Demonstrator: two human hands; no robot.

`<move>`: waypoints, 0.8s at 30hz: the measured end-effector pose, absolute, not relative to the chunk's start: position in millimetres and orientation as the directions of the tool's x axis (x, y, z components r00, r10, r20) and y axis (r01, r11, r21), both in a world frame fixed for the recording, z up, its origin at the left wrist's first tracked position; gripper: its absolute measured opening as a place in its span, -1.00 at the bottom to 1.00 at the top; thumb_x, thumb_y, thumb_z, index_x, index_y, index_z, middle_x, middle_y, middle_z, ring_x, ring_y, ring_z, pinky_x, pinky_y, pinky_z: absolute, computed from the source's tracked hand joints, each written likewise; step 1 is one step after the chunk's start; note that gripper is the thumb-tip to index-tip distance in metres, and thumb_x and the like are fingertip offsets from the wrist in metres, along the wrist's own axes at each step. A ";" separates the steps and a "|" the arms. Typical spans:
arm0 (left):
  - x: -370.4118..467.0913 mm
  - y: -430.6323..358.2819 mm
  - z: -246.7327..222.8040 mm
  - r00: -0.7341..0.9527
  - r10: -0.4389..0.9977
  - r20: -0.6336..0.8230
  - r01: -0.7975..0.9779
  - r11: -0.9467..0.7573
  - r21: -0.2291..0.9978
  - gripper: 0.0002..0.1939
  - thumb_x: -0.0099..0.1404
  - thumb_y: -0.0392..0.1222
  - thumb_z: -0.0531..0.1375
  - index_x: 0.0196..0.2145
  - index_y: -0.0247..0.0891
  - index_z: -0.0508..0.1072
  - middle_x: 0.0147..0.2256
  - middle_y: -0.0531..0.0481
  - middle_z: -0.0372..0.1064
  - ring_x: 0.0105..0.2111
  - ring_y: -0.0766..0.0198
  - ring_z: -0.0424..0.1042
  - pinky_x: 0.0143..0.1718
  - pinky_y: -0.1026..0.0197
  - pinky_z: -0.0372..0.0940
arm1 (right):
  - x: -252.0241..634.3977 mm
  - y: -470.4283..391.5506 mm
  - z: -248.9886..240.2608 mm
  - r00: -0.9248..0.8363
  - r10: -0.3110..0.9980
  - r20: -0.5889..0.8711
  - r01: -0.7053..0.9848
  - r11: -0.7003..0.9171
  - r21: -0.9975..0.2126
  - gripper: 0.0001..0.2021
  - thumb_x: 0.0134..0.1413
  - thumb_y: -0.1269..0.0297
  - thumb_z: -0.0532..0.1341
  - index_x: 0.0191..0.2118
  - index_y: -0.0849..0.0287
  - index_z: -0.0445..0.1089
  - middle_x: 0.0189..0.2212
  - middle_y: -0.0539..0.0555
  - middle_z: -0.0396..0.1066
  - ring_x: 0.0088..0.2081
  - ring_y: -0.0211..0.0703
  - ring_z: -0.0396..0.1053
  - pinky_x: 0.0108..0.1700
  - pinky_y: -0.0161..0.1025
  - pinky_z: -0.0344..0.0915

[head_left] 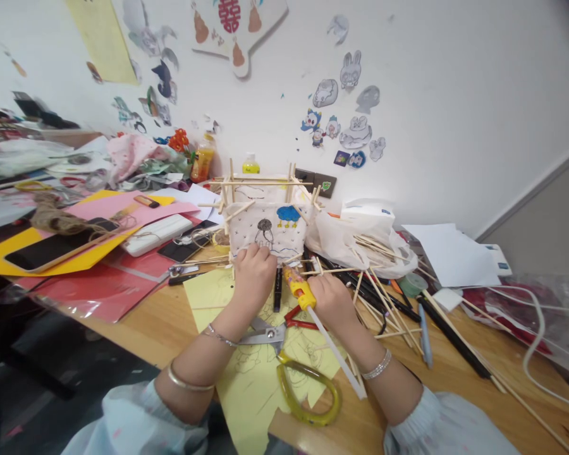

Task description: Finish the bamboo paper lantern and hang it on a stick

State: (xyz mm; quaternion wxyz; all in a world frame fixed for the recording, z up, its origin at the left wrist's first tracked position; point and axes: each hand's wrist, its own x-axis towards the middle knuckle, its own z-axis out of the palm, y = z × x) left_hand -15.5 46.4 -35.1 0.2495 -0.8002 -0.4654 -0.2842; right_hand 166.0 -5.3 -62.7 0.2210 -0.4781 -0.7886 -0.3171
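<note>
A small box-like model (265,230) of thin wooden sticks and white drawn-on panels stands on the table. Its front panel shows a figure and a blue cloud. My left hand (255,275) has its fingers curled at the model's lower front edge; the fingertips are hidden. In my right hand (330,302) is a yellow glue gun (299,289), its nozzle toward the model's base and a white glue stick (336,351) trailing from the back. A black marker (277,291) lies between my hands. Below them, large scissors (308,395) rest on yellow drawn-on paper (237,392).
To the left lie phones (59,245), a white power bank (157,234), twine (52,213) and coloured paper. At right are loose wooden sticks (393,309), a plastic bag (332,237), pens and a white cable (540,316). A wall (436,126) rises behind the table.
</note>
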 end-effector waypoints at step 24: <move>-16.6 46.9 -36.4 0.395 0.602 0.694 0.891 -0.434 -0.130 -0.81 0.22 -0.31 0.12 -0.54 -0.25 0.41 -0.47 -0.09 0.35 -0.32 0.06 0.26 -0.35 0.07 0.04 | 165.7 -4.3 -64.3 -0.441 0.606 0.662 0.896 0.341 0.284 -0.79 0.15 0.48 0.06 -0.50 0.18 0.24 -0.59 0.05 0.23 -0.46 -0.11 0.16 -0.38 -0.22 0.02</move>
